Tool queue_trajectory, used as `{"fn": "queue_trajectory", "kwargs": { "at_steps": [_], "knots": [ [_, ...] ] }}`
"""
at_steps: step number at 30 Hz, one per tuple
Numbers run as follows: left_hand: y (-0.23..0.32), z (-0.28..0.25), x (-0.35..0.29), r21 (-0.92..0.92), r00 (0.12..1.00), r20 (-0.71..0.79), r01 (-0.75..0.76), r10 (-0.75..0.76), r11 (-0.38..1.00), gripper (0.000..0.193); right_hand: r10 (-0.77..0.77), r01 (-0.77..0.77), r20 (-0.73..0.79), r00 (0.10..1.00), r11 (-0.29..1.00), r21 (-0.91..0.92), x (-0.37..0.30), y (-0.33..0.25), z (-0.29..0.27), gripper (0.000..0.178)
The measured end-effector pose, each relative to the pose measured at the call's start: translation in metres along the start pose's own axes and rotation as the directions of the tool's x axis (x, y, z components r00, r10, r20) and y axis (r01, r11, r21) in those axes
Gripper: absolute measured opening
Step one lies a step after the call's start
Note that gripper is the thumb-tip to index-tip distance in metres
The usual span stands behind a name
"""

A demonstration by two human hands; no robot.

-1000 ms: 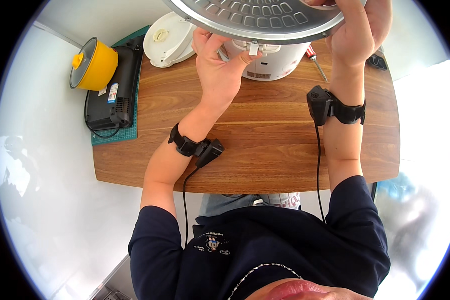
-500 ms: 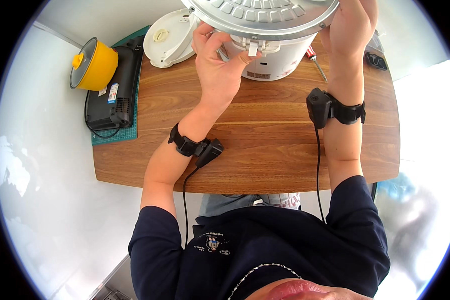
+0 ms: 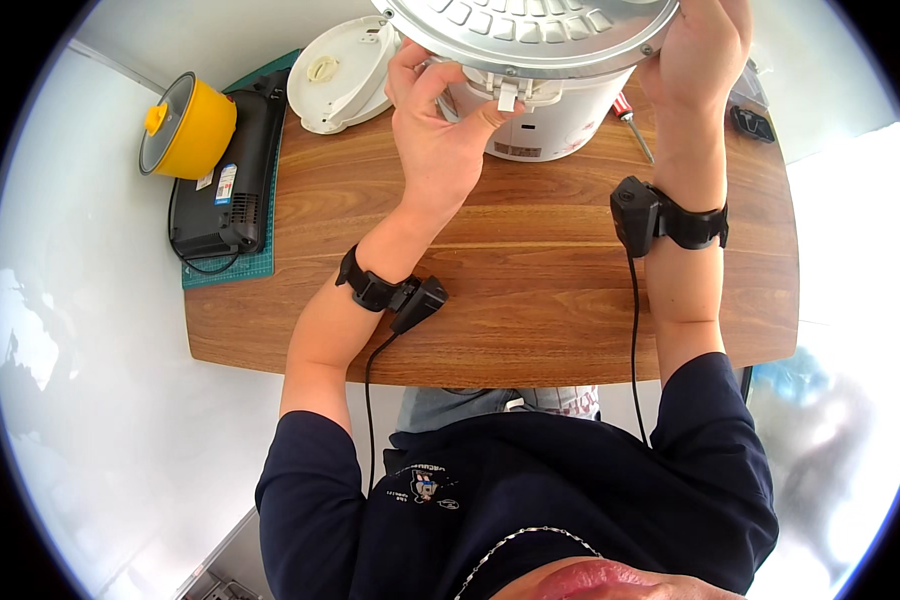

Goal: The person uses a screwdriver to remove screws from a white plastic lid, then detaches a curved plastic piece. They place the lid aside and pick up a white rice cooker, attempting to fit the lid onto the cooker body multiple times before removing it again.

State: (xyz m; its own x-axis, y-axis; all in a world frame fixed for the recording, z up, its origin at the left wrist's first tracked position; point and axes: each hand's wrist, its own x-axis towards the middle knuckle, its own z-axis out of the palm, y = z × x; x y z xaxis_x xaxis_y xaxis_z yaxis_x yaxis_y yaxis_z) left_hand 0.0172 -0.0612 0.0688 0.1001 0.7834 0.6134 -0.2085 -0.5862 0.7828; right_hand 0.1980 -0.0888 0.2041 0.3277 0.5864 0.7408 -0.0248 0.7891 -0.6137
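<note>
A white rice cooker [image 3: 545, 135] stands at the far side of the table, and its round silver metal lid [image 3: 530, 35] is tilted up above the body. My left hand [image 3: 435, 130] is closed at the lid's front left rim, with the thumb against a small white latch [image 3: 508, 97]. Some of its fingers are hidden under the rim. At the lid's right edge, my right hand [image 3: 705, 50] grips the rim, though its fingers are partly cut off by the top of the view.
A white plastic cover [image 3: 330, 85] lies behind my left hand. To the left, a yellow pot [image 3: 195, 130] sits on a black appliance [image 3: 215, 215] over a green mat [image 3: 260, 265]. A red-handled screwdriver [image 3: 630, 120] and a small black object [image 3: 752, 123] lie to the right.
The lid has shifted very slightly. Both hands keep their places on it.
</note>
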Motion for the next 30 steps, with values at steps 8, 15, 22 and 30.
{"fn": "queue_trajectory", "kwargs": {
  "at_steps": [8,15,22,30],
  "knots": [
    [-0.005,-0.002,0.000,0.053,0.999,-0.003,-0.042,0.042,0.998,0.039,-0.091,0.081,0.093,0.992,0.991,0.109,-0.002,-0.004,0.000,0.056],
    [-0.004,0.001,-0.001,0.057,0.998,-0.013,-0.055,0.055,0.997,0.035,-0.087,0.080,0.102,0.991,0.994,0.076,0.007,0.012,-0.009,0.055],
    [-0.002,0.002,0.000,0.053,1.000,-0.023,0.009,-0.007,0.999,0.037,-0.018,0.018,0.057,0.998,1.000,0.004,0.010,0.015,-0.011,0.052],
    [0.000,0.001,0.001,0.084,0.999,0.027,-0.037,0.035,0.996,0.033,0.026,-0.026,0.047,0.999,1.000,0.005,0.005,0.004,-0.006,0.050]
  ]
}}
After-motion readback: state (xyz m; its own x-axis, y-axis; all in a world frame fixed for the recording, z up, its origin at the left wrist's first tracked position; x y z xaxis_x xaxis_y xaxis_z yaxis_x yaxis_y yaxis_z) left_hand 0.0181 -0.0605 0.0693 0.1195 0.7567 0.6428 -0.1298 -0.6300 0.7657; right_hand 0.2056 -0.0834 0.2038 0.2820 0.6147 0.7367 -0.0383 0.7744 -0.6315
